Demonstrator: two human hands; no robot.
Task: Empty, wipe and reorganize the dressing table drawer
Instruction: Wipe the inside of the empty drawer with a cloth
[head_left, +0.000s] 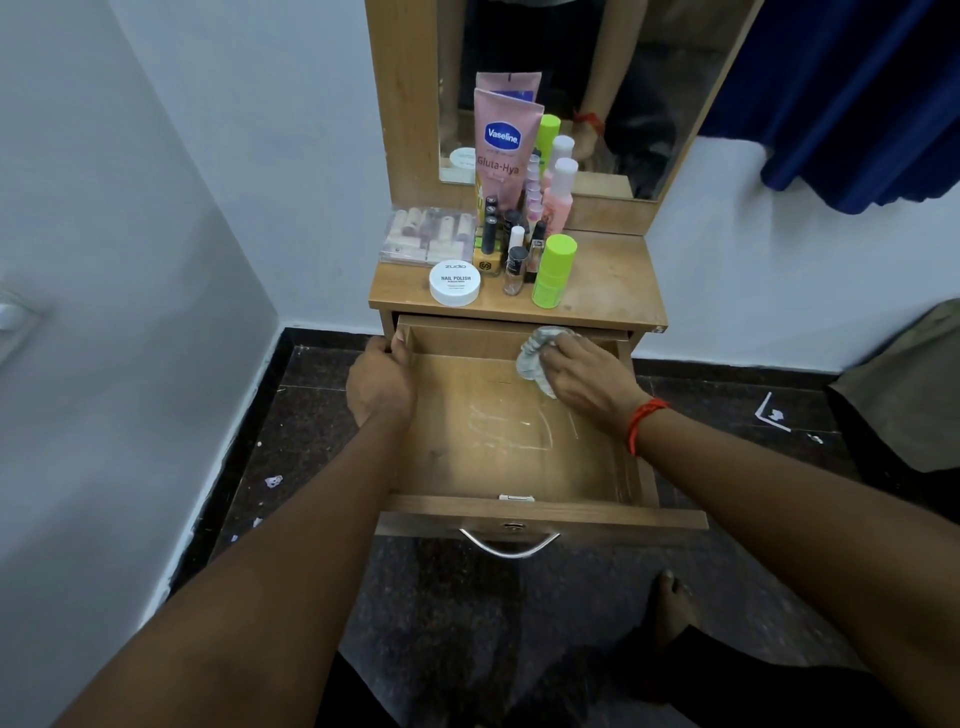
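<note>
The wooden drawer (467, 457) of the dressing table is pulled out and holds nothing but pale smear marks on its floor. My left hand (382, 384) grips the drawer's left wall near the back corner. My right hand (584, 376) presses a crumpled grey-white cloth (535, 356) against the drawer's floor at the back right. On the tabletop (608, 291) stand a pink Vaseline tube (504, 145), a green bottle (553, 270), a white nail-polish jar (455, 282), several small bottles (511, 249) and a clear case (426, 234).
A mirror (623, 104) rises behind the tabletop. The table stands in a corner with white walls on the left and behind. A blue curtain (857, 104) hangs at upper right. Dark stone floor with paper scraps (774, 413) surrounds the table; my bare foot (670, 603) is below the drawer's handle (511, 545).
</note>
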